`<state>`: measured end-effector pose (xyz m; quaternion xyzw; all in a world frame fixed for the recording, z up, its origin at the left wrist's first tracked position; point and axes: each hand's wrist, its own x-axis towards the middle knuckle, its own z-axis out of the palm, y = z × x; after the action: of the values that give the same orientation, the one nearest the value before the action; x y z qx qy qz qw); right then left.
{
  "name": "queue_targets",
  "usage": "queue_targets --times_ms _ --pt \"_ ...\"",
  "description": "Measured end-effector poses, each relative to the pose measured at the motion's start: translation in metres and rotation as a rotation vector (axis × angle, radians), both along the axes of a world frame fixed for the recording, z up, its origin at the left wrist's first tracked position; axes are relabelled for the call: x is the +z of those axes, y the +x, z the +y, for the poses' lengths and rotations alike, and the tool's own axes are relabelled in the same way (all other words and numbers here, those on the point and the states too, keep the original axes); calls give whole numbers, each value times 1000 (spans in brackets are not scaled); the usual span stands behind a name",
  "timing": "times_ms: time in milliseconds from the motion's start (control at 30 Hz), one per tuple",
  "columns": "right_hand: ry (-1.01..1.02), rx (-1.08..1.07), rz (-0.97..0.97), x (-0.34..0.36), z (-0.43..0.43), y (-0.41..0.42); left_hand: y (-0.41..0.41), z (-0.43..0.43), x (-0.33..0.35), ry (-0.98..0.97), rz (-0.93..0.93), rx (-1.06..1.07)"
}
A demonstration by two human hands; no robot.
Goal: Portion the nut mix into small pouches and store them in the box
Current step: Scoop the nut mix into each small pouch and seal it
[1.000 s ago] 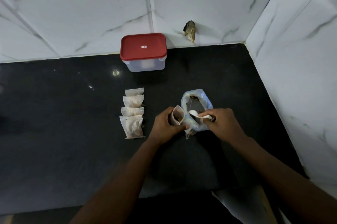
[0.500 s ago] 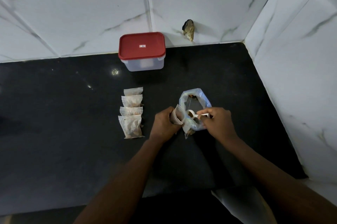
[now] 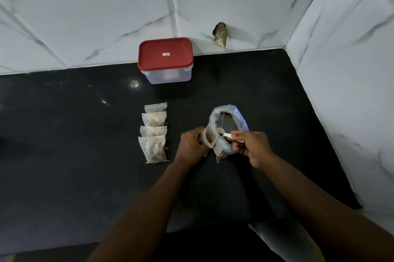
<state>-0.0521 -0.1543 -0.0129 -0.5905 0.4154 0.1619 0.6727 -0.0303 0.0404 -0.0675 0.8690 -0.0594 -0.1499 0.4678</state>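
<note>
Surface (image 3: 64,155): carrying box (image 3: 165,59), four filled pouches (image 3: 154,133).
Left hand (image 3: 191,146): clutching open pouch (image 3: 210,137) beside nut bag (image 3: 239,117).
Right hand (image 3: 253,147): pinching spoon (image 3: 227,135), bringing it over from bag to pouch mouth.

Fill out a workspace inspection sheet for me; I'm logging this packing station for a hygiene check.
Surface: dark counter, a few light specks.
Job's things: four filled pouches in a row; box by the back wall, red lid on; bulk bag open.
Clutter: nothing seen.
Hands: left hand holds the open pouch; right hand pinches the scoop at its mouth.
Cables: nothing seen.
Surroundings: white marbled tiles; chipped hole in the back wall.
</note>
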Motion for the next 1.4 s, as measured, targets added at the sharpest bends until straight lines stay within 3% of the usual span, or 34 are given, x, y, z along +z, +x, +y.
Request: queue_targets --times_ms 133,733,1033,1200,1400 --pt "116 -143 18 -2 8 4 1 3 3 -17 41 -57" --pt "333 -200 -86 17 -18 -10 -10 3 15 -176 56 2" --pt "272 -62 -251 42 -15 -24 -11 10 17 -234 41 43" --pt "77 186 -410 51 6 -35 -12 10 15 -223 -12 44" --pt "-764 803 -893 20 11 -40 -12 10 14 -174 -61 40"
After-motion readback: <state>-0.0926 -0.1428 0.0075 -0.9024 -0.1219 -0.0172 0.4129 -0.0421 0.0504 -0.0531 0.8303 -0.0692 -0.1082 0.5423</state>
